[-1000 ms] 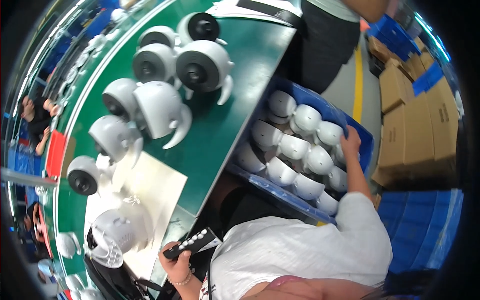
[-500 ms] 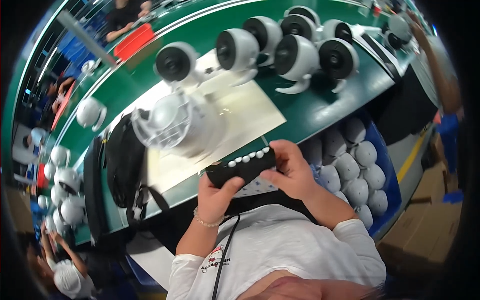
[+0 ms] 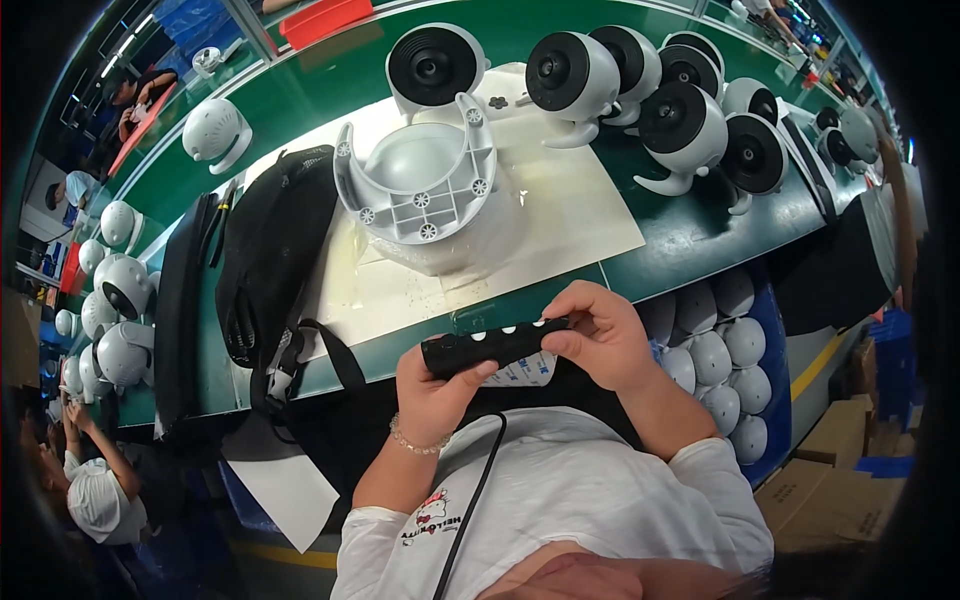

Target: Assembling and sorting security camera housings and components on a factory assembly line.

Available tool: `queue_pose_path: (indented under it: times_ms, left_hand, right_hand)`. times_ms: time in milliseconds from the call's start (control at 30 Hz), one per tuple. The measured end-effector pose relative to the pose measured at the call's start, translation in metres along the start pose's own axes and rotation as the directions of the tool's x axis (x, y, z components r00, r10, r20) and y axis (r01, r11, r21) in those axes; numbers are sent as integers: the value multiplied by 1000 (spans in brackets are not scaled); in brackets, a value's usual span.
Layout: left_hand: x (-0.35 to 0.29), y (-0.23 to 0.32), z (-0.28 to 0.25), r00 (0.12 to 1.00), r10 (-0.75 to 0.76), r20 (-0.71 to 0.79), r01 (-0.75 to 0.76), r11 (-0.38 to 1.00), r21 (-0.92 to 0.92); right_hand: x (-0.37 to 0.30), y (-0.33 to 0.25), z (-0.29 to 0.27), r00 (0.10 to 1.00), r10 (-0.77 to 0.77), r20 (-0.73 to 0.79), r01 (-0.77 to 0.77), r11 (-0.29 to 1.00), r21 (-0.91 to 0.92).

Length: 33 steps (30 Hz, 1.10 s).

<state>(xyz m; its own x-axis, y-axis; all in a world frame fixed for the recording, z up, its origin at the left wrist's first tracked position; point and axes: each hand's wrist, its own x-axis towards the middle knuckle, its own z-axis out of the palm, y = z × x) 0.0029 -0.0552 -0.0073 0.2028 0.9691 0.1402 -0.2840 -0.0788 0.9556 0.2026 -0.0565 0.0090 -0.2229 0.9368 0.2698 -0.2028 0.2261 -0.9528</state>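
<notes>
- Surface point(image 3: 720, 235): a green worktop, curving across the view in front of the person.
- Pale sheet point(image 3: 590, 230): laid flat on the surface, directly ahead of the hands.
- Blue bin point(image 3: 778, 390): beside the near edge of the surface, at the person's right, filled with rounded white shells point(image 3: 710, 380).
- Black bag point(image 3: 270, 240): lying on the surface, left of the white housing, its strap trailing over the near edge.
- White housing point(image 3: 425, 195): on the pale sheet, its ribbed, curved foot facing the viewer.
- White round units point(image 3: 680, 120) with black circular fronts: clustered toward the right of the surface; a similar unit point(image 3: 435, 65) stands behind the housing.
- Right hand point(image 3: 610, 345): thumb and fingers pinching the right end of the black strip.
- Left hand point(image 3: 435, 390): fingers grasping the strip's left end, the thumb along its near side.
- Black strip point(image 3: 485, 350): held between both hands, before the torso, near the surface's front edge.
- Patterned blue-and-white piece point(image 3: 530, 370): just below the strip, beside the right thumb; whether it is attached cannot be told.
- Bead bracelet point(image 3: 415, 442): around the left wrist.
- White dots point(image 3: 508, 331): along the strip's upper edge.
</notes>
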Motion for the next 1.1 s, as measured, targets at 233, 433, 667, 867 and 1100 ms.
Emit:
queue_pose_path:
  times_ms: [233, 433, 667, 867, 1100]
  left_hand:
    - [1, 2, -2, 999, 50, -20, -46, 984, 170]
    - [3, 5, -1, 999, 29, 14, -32, 968, 249]
    - [5, 3, -1, 988, 138, 75, -155, 934, 322]
    - [5, 3, -1, 988, 143, 61, -156, 922, 353]
    - [11, 9, -1, 983, 145, 115, -182, 867, 463]
  right_hand:
    - [5, -10, -6, 1000, 5, 0, -5, 983, -181]
    - [11, -11, -9, 932, -349, 100, 343, 757, -557]
    - [17, -15, 2, 881, -450, 145, 448, 699, -557]
    - [15, 0, -1, 774, -585, 244, 579, 497, -646]
    - [26, -14, 12, 866, -439, 238, 497, 706, -505]
